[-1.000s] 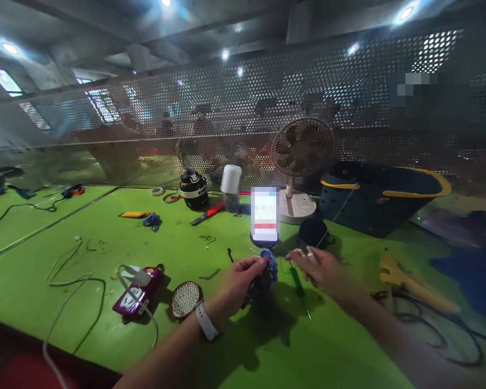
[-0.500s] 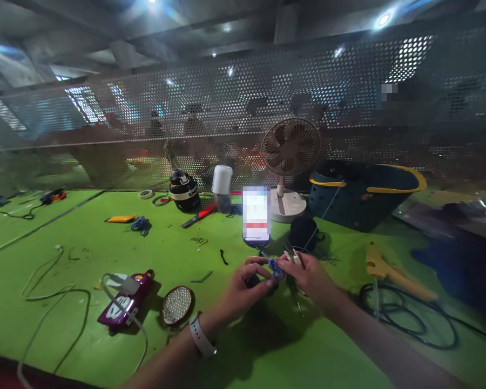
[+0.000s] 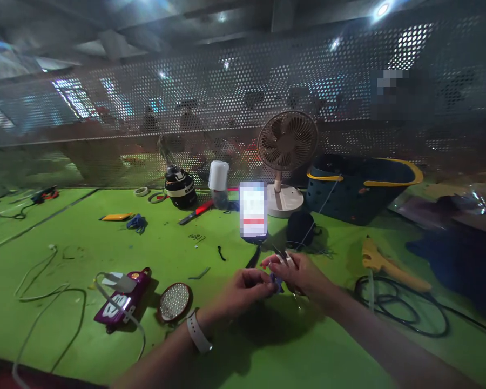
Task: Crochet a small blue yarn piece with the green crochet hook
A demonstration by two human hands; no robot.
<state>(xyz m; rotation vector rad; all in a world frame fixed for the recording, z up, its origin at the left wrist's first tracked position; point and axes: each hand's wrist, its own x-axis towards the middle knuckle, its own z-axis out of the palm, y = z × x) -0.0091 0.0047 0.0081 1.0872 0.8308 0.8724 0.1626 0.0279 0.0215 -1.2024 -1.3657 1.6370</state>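
Note:
My left hand (image 3: 249, 289) pinches a small piece of blue-purple yarn work (image 3: 276, 282) between thumb and fingers. At the other side of that piece, my right hand (image 3: 303, 275) is closed on it, and white-handled scissors (image 3: 284, 257) sit in the same hand with their dark tips pointing up and left. Fingers cover much of the yarn piece, so its shape cannot be made out. Just beyond the hands stands a lit phone (image 3: 254, 210) with a blurred screen. A dark ball of yarn (image 3: 300, 229) lies behind the right hand.
A fan (image 3: 285, 200) and a blue basket (image 3: 348, 200) stand along the perforated screen. On the right rests a yellow glue gun (image 3: 392, 267) with a coiled cord. To the left are a purple power bank (image 3: 123, 302) with a cable, a round studded disc (image 3: 175, 301) and a utility knife (image 3: 116, 217).
Both hands have moved slightly lower, with the left fingers now more closed around the yarn piece. The scissors have shifted left with the right hand. The whole view has shifted a little.

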